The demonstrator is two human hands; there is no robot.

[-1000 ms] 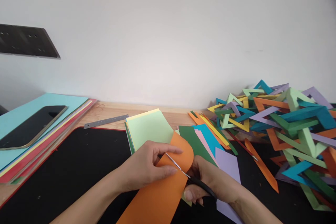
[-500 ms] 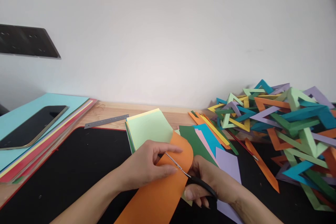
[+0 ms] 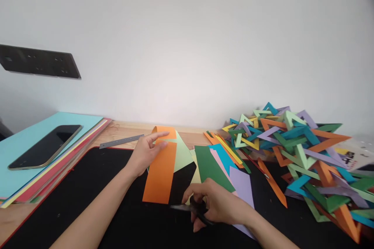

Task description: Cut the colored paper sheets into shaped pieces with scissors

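1. Pale wall (image 3: 187,46) stands behind everything, with a dark socket plate (image 3: 41,60) on it. Below is a wooden surface (image 3: 189,137) with a black mat (image 3: 137,225).

2. Left hand (image 3: 144,153) has its finger and thumb close together, holding the orange paper (image 3: 159,175) near its top. That paper is in the middle, over the mat, and its top end curls over.

3. Right hand (image 3: 217,202) is curled around the black handles of the scissors (image 3: 198,210). Their blades look nearly closed, and the tip is near the paper's bottom corner.

4. I think the orange paper is very light. It looks bendy but a bit stiff, like card, so it would spring back from a soft curl. A hard squeeze could crease it. Flat fingers near the curl or along a long edge look like the best hold. It may slide a little on other paper.

5. Close by are pale green paper (image 3: 181,155), a dark green sheet (image 3: 212,169) and a purple sheet (image 3: 242,184). Thin strips (image 3: 233,153) lie behind them.

6. Farther out on the left are a metal ruler (image 3: 119,141), a stack of colored sheets (image 3: 87,118) and a phone (image 3: 45,148) lying on it.

7. Far right is a big heap of folded paper shapes (image 3: 305,131), all pointy and bright.
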